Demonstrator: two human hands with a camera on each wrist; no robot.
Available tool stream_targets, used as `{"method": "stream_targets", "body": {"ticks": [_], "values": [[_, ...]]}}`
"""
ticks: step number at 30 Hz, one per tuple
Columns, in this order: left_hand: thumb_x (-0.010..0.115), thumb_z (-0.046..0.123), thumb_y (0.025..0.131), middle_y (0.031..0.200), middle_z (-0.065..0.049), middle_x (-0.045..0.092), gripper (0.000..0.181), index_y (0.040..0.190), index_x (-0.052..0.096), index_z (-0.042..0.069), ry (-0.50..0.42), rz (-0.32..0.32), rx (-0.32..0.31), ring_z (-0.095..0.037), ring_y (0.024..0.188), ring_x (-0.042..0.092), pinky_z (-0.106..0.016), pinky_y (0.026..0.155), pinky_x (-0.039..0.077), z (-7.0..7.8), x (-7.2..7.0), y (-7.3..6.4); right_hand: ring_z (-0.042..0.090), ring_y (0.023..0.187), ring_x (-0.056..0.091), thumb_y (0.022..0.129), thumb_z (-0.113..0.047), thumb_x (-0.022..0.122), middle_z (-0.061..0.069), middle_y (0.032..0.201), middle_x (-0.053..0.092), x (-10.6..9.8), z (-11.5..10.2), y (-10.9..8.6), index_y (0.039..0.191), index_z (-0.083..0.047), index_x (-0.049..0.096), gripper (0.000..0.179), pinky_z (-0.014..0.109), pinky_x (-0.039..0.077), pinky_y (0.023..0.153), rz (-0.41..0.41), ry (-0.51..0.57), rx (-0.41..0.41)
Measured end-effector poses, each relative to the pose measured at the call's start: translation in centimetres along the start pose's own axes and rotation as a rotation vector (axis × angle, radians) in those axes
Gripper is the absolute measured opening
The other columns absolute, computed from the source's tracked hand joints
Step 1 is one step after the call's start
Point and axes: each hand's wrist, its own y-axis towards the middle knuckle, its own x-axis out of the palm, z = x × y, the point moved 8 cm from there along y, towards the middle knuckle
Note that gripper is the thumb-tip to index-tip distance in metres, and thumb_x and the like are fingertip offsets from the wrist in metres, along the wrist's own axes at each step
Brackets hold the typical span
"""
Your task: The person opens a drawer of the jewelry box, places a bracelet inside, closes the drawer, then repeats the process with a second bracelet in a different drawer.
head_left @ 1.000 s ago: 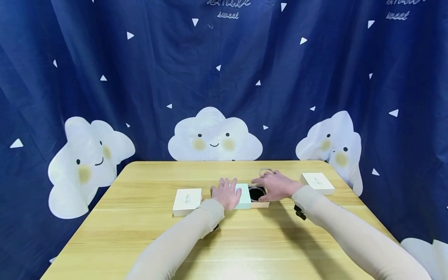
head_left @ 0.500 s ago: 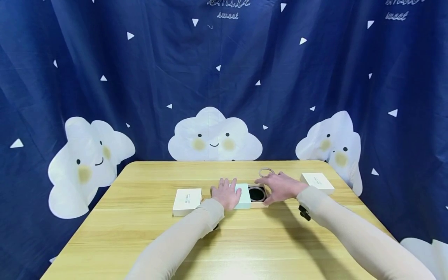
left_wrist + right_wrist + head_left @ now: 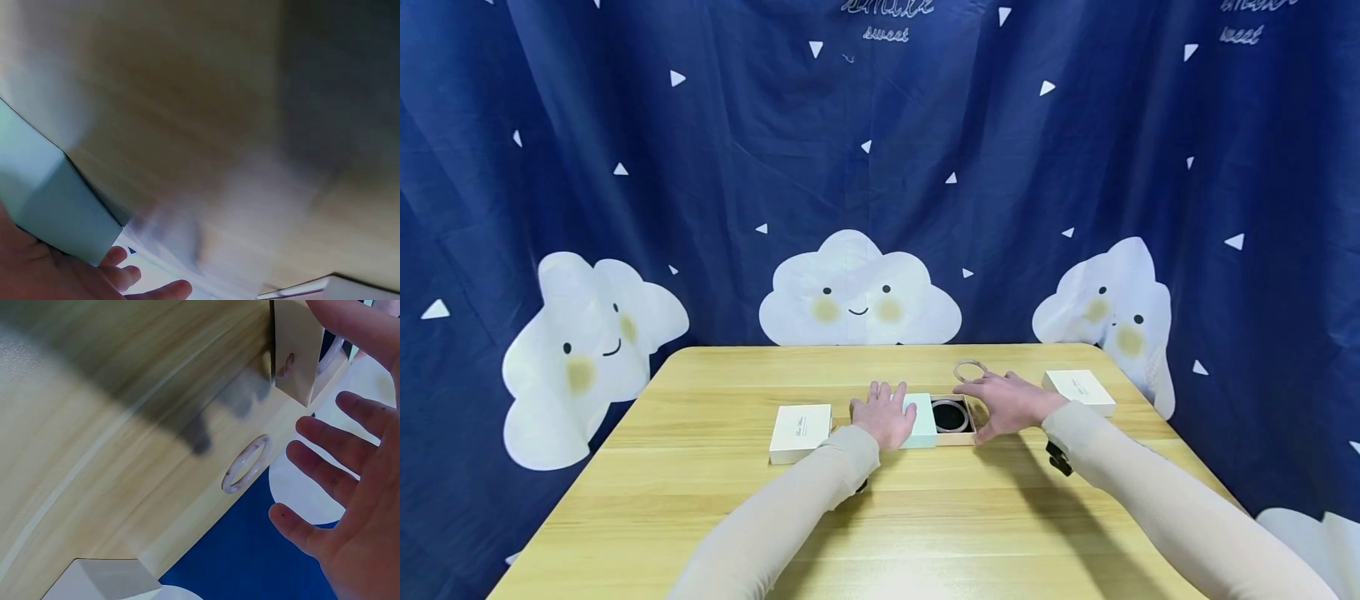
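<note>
My left hand (image 3: 883, 417) rests with spread fingers on the mint-green sleeve (image 3: 922, 425) of a box. From its right end protrudes the box's pale drawer (image 3: 957, 440), lined in black. A pale bangle (image 3: 952, 430) lies inside the drawer. My right hand (image 3: 1011, 402) hovers by the drawer's right end, thumb and fingers apart, holding nothing. In the right wrist view its thumb (image 3: 359, 322) is close to the drawer's end wall (image 3: 297, 353); whether they touch, I cannot tell. Another bangle (image 3: 232, 487) lies on the table behind the box.
A white lidded box (image 3: 801, 432) sits left of my left hand, partly behind the sleeve of my arm. Another white box (image 3: 1080, 392) stands at the right rear. The wooden table (image 3: 917, 517) ends at a blue curtain (image 3: 722, 208) printed with clouds.
My right hand has moved right, off the drawer, so its bangle now shows more fully. The bangle behind is also less covered. My left hand stays where it was.
</note>
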Motion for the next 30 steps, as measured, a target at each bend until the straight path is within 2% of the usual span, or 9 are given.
{"method": "stream_targets", "body": {"ticks": [16, 23, 30], "values": [[0.016, 0.053, 0.106, 0.166, -0.015, 0.025, 0.064, 0.162, 0.023, 0.022, 0.0, 0.002, 0.009, -0.036, 0.155, 0.017, -0.073, 0.112, 0.024, -0.2, 0.5, 0.4, 0.039, 0.14, 0.044, 0.076, -0.048, 0.085, 0.013, 0.155, 0.046, 0.9, 0.5, 0.1, 0.152, -0.021, 0.045, 0.091, 0.075, 0.031, 0.106, -0.011, 0.032, 0.028], [0.016, 0.052, 0.106, 0.166, -0.015, 0.025, 0.063, 0.162, 0.021, 0.022, 0.021, -0.002, 0.014, -0.035, 0.155, 0.017, -0.073, 0.113, 0.023, -0.1, 0.4, 0.3, 0.039, 0.14, 0.045, 0.076, -0.049, 0.084, 0.014, 0.155, 0.046, 1.0, 0.6, 0.0, 0.152, -0.023, 0.045, 0.089, 0.074, 0.031, 0.107, -0.005, 0.054, 0.027], [0.018, 0.05, 0.107, 0.165, -0.015, 0.027, 0.062, 0.161, 0.024, 0.022, 0.028, 0.004, 0.02, -0.035, 0.155, 0.019, -0.073, 0.111, 0.025, 0.1, 0.1, 0.1, 0.037, 0.136, 0.049, 0.075, -0.048, 0.086, 0.011, 0.152, 0.05, 1.1, 0.7, 0.2, 0.151, -0.019, 0.047, 0.09, 0.071, 0.036, 0.105, 0.014, 0.061, 0.004]]}}
